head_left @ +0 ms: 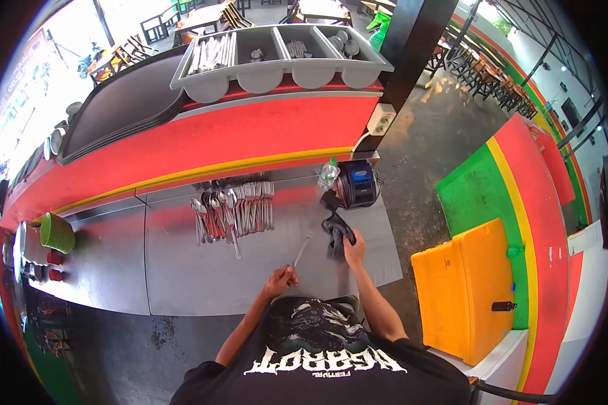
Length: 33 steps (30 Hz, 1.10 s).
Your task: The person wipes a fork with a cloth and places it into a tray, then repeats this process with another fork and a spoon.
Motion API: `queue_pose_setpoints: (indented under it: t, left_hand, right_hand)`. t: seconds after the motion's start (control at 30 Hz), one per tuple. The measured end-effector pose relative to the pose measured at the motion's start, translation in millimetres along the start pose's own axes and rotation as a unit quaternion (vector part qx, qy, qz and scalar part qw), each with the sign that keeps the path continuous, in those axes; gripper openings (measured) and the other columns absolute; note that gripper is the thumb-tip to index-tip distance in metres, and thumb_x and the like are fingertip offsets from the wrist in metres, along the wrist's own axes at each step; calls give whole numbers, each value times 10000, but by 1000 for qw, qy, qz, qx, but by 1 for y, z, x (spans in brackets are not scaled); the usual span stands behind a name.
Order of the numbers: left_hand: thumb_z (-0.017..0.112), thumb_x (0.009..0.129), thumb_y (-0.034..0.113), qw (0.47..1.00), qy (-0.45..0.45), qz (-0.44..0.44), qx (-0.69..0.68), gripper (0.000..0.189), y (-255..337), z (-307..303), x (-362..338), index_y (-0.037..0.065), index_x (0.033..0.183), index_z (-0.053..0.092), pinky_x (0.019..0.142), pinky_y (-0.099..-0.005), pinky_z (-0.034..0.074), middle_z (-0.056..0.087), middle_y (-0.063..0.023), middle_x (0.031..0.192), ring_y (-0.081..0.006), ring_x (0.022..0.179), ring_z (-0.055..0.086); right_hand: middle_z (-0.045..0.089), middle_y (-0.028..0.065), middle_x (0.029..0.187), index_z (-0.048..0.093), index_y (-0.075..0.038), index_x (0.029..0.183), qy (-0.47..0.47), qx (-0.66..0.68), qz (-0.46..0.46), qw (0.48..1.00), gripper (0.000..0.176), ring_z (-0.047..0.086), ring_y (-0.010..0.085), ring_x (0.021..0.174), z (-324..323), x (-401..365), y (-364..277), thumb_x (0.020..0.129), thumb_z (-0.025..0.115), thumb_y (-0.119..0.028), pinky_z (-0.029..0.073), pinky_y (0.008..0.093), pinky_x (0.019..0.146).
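My left hand [280,281] is closed around the handle end of a fork [302,250], whose head points up and away from me. In my right hand [355,248] is a dark grey cloth [336,231], bunched and hanging from the fingers, apart from the fork. To the left on the steel table [189,283] lie spoons [213,212] and a row of forks [258,206], side by side. One spoon [234,223] sticks out of the row toward me.
Beyond my right hand stand a clear bottle [328,174] with a green cap and a dark blue box-shaped device [358,183]. A grey cutlery tray [277,57] and stacked dark trays [125,101] rest on the red ledge. Green baskets [57,233] stand far left; a yellow bin [463,290] is at right.
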<state>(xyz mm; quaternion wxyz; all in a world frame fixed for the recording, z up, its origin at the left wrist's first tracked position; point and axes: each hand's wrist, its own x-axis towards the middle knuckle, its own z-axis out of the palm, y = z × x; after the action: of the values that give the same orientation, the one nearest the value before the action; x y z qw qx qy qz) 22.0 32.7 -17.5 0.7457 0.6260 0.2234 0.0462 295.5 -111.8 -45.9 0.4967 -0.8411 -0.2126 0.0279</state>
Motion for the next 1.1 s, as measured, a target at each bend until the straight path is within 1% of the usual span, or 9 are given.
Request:
queue_pose_setpoints:
  t: [0.07,0.13,0.23,0.43,0.63,0.73,0.77,0.93,1.1]
  left_hand:
    - [378,1079,405,999,15,31,-21,428,21,-1,-8,75,876,559,692,-267,469,627,-3,798,-108,771,603]
    - [373,1084,389,997,19,68,-33,410,43,-3,-8,79,879,545,708,-269,460,624,-6,806,-116,780,602]
    - [375,1089,364,993,-2,117,-8,375,73,-2,-2,85,874,504,752,-297,458,607,-28,830,-126,807,581]
    - [366,1091,354,984,-52,161,-57,361,109,22,14,86,891,501,761,-294,448,593,-38,839,-127,800,544]
    - [371,1088,310,918,-239,120,-294,319,122,55,12,73,914,494,829,-339,466,554,-53,871,-160,846,549]
    - [399,1069,376,888,-289,104,-341,348,133,61,8,81,912,495,881,-367,438,521,-41,869,-176,882,526]
    - [400,1069,382,888,-289,105,-341,351,137,63,9,80,917,495,874,-363,441,523,-42,871,-173,882,525]
    - [450,1074,284,949,-137,110,-260,320,182,50,19,16,1132,615,786,-287,490,619,-54,933,-124,878,593]
    - [530,1046,243,977,-1,208,-34,281,272,34,37,-2,1035,667,722,-250,483,650,-16,819,-84,764,598]
  right_hand:
    - [693,71,881,652,7,1120,-152,99,115,977,346,619,187,792,-15,-27,-4,858,747,-198,487,332,734]
    - [690,15,957,639,9,1185,-305,200,145,920,370,616,116,886,-46,-58,-70,925,712,-244,496,290,765]
    - [686,21,1056,612,-1,1257,-385,231,134,884,380,619,106,971,-36,-88,-56,979,654,-257,503,275,846]
    - [672,67,1039,587,26,1281,-339,282,138,887,359,633,99,856,-43,-74,-118,1006,606,-205,531,257,797]
    - [684,104,966,598,30,1228,-365,514,148,762,303,664,120,698,-76,-40,-216,1012,584,-183,574,262,606]
    - [668,129,1082,618,23,1167,-421,502,108,748,257,655,175,954,-71,-28,-205,999,606,-171,553,302,807]
    - [672,107,995,632,23,1103,-405,484,119,767,215,668,161,850,-72,-26,-209,981,635,-154,559,277,678]
    - [681,88,895,644,31,1086,-362,414,53,833,215,647,126,671,-82,10,-259,960,667,-141,519,247,549]
    - [683,77,857,682,24,1086,-274,345,-70,895,212,618,90,647,-72,60,-302,948,678,-137,463,223,517]
